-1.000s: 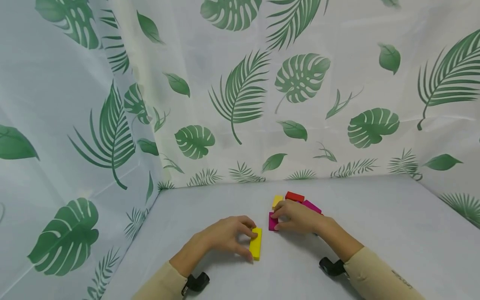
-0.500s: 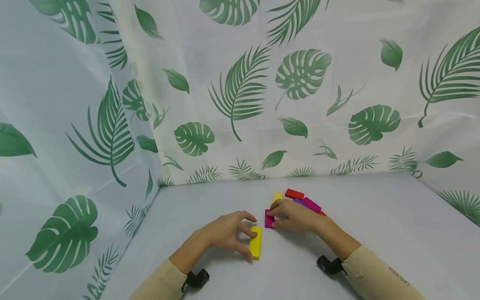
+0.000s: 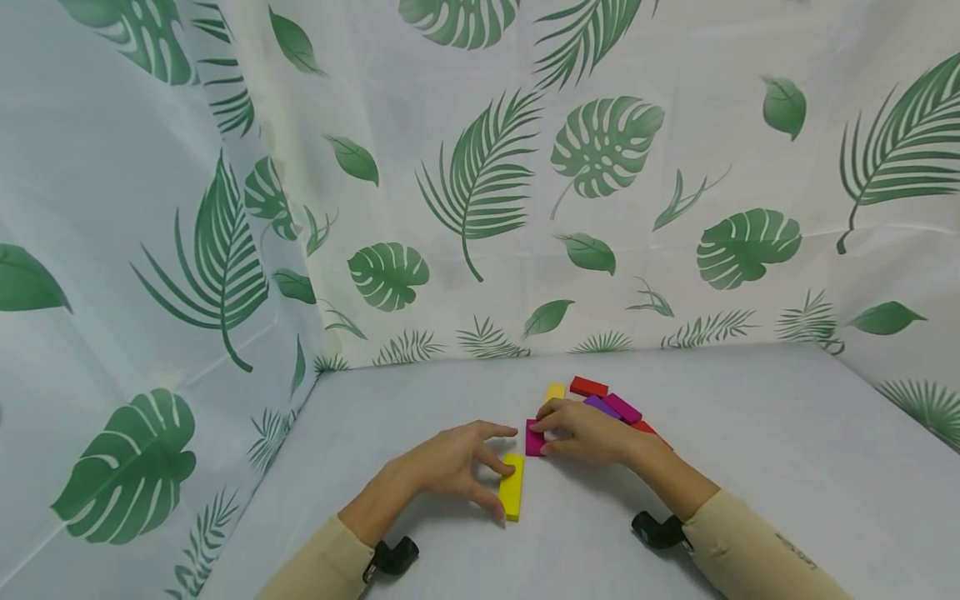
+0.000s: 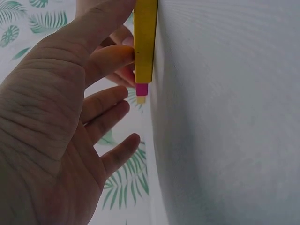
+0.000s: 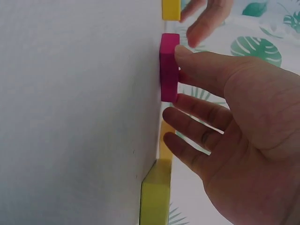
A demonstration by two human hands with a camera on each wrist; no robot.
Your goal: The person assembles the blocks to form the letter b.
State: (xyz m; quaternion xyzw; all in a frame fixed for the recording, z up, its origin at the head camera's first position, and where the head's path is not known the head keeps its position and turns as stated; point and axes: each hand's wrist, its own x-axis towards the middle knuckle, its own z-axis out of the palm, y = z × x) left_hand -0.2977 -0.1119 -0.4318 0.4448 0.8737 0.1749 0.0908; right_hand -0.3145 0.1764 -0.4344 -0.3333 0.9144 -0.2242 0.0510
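In the head view my left hand (image 3: 457, 462) holds a bright yellow block (image 3: 512, 492) lying flat on the white table. Its thumb is at the near end and one finger on top, while the index finger points forward. In the left wrist view the thumb and a finger touch this yellow block (image 4: 144, 47); the other fingers are spread. My right hand (image 3: 588, 432) pinches a magenta block (image 3: 534, 438) just beyond the yellow one. The right wrist view has the thumb on the magenta block (image 5: 169, 70), fingers behind it. A small gap separates the two blocks.
Behind the right hand lie a paler yellow block (image 3: 555, 392), a red block (image 3: 589, 387), a purple block (image 3: 601, 407), another magenta block (image 3: 622, 407) and a second red block (image 3: 651, 431), partly hidden. A leaf-patterned curtain (image 3: 495, 292) closes the table's back and sides.
The right hand has slid the magenta block a little to the left, nearer the yellow block's far end. The left hand and yellow block stay nearly still; its index finger has straightened.
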